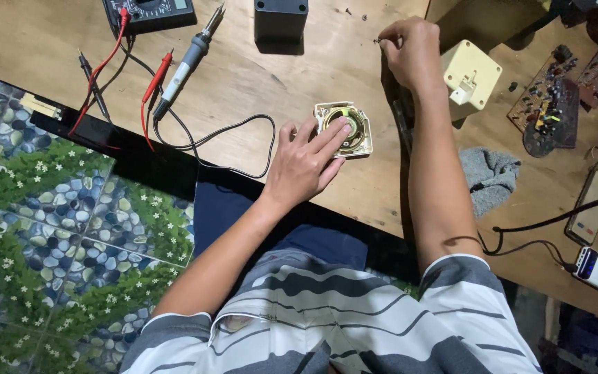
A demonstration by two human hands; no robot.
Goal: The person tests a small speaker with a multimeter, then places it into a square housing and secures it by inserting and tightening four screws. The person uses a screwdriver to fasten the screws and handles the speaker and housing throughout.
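The small round speaker in its cream plastic frame (345,129) is pressed flat to the wooden tabletop (257,83) by the extended fingers of the left hand (304,165), while a tiny part, seemingly a screw, is pinched at the far edge by the closed fingertips of the right hand (412,52), so careful placement into the frame is judged to be required next.

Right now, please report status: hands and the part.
Left hand fingers pressing round speaker in cream square frame. Right hand pinching something tiny, unclear. Black cable lies beside.

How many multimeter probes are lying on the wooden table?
2: one red-handled probe left of the grey soldering iron, one black-handled probe further left. Others may be out of frame.
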